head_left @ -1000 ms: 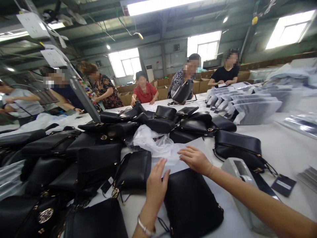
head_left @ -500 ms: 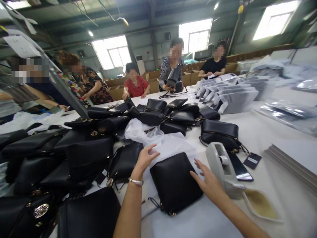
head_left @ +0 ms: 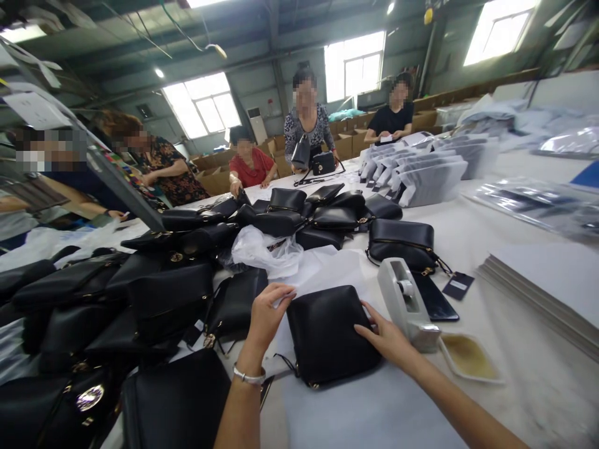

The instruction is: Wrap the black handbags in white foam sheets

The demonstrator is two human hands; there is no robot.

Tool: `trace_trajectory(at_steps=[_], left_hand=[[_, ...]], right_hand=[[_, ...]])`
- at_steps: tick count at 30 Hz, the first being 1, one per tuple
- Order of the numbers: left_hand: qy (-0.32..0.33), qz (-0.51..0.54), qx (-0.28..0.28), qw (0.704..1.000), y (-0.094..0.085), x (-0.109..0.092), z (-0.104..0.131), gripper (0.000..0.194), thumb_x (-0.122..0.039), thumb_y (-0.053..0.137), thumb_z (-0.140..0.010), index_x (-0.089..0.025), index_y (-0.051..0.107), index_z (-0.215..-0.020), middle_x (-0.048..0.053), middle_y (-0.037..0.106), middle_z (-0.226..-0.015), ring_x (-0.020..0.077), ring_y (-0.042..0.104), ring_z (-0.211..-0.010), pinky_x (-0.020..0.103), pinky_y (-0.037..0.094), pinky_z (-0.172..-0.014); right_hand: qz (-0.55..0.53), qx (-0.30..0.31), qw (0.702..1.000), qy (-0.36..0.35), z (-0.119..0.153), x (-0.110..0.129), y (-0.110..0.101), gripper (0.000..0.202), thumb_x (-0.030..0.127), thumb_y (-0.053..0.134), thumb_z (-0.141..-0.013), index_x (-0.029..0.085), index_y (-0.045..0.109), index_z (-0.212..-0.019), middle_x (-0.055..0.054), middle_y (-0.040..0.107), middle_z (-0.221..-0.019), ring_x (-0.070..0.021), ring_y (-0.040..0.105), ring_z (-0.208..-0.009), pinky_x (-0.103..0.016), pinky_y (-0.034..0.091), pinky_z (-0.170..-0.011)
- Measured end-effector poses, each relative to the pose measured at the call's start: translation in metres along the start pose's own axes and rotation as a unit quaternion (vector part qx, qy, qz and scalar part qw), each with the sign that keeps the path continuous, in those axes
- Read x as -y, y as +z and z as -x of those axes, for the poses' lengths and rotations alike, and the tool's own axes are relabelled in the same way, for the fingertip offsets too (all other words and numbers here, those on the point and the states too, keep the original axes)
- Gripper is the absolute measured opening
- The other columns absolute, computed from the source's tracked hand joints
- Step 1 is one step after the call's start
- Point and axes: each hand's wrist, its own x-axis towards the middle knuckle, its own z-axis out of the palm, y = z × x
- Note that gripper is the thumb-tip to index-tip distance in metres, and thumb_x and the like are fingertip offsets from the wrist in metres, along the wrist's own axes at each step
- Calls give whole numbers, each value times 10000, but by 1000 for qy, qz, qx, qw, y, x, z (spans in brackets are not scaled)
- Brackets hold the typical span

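Head view: a black bag (head_left: 332,337) is lying flat on a pale sheet (head_left: 360,415), its long axis running away from the person, far end leaning left. The right hand (head_left: 393,342), thumb and fingers parted, is touching its right edge; the left hand (head_left: 266,313) is hovering by its far left corner, fingertips narrow, whether pinching anything I cannot tell.

Beyond the far edge of the white table (head_left: 528,383), a grey-green wall (head_left: 248,81) is being pierced by three glaring windows (head_left: 354,68) and fronted by open cardboard boxes (head_left: 345,145). Overhead, the dim ceiling (head_left: 248,22) is being fitted with a strip light (head_left: 208,2).
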Motion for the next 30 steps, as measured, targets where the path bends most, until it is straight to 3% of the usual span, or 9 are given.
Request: trace_trajectory(at_steps=[2,6,10,12,14,18,23,26,30], left_hand=[[22,-39,11,999,3,-4,15,156,-267,610,-907,-245,748,-978,36,697,-966,176,656,-911,293,526,-837],[73,-131,26,988,18,-12,50,256,-128,554,-915,-269,728,-1038,33,677,-986,169,640,-923,282,529,-818],[120,-202,43,971,36,-16,78,268,-113,520,-929,-246,706,-1069,46,679,-955,186,630,-893,308,535,-795],[134,-226,46,964,43,-16,89,251,-132,524,-934,-242,697,-1077,48,682,-941,188,629,-875,315,537,-789],[139,-239,45,960,49,-12,98,253,-138,510,-941,-241,691,-1085,51,683,-947,187,634,-872,316,542,-790],[133,-246,27,960,52,-5,111,282,-140,449,-960,-235,682,-1086,61,685,-944,184,652,-857,300,552,-761],[98,-221,96,966,46,-22,108,186,-216,509,-946,-250,681,-1011,39,687,-878,188,662,-803,307,555,-718],[103,-212,94,967,51,-34,99,246,-221,495,-957,-235,638,-1156,74,694,-1086,216,657,-1006,364,553,-871],[137,-237,126,954,70,-31,102,409,-216,506,-953,-187,504,-1361,107,531,-1434,289,458,-1351,501,430,-1087]], right_hand=[[70,-57,996,-25,9,15,-12,501,365,563,-907,261,491,-1391,-76,728,-989,-251,722,-720,-353,605,-573],[145,-166,959,-179,19,58,-40,470,228,569,-924,289,503,-1385,-96,632,-1271,-298,606,-1171,-463,532,-981],[198,-106,926,-304,6,79,-44,604,72,529,-903,311,431,-1449,-57,490,-1462,-299,392,-1385,-567,314,-1161],[212,-62,918,-329,-4,75,-35,612,18,481,-895,283,440,-1445,-62,467,-1481,-302,324,-1421,-611,251,-1170],[199,-35,911,-360,-11,63,-24,530,21,461,-910,255,517,-1382,-66,558,-1401,-286,388,-1388,-613,262,-1163],[167,-31,896,-410,-11,36,-6,368,74,434,-950,210,636,-1226,-64,692,-1212,-238,616,-1172,-503,462,-1068],[164,-27,900,-402,0,28,2,396,62,405,-943,183,631,-1246,-77,662,-1263,-243,604,-1192,-452,534,-994],[158,-14,902,-402,5,27,3,417,60,412,-942,176,600,-1296,-92,635,-1303,-247,572,-1234,-469,518,-1008],[160,5,906,-393,12,20,0,395,73,442,-952,168,592,-1305,-99,618,-1323,-256,552,-1256,-485,490,-1029]])
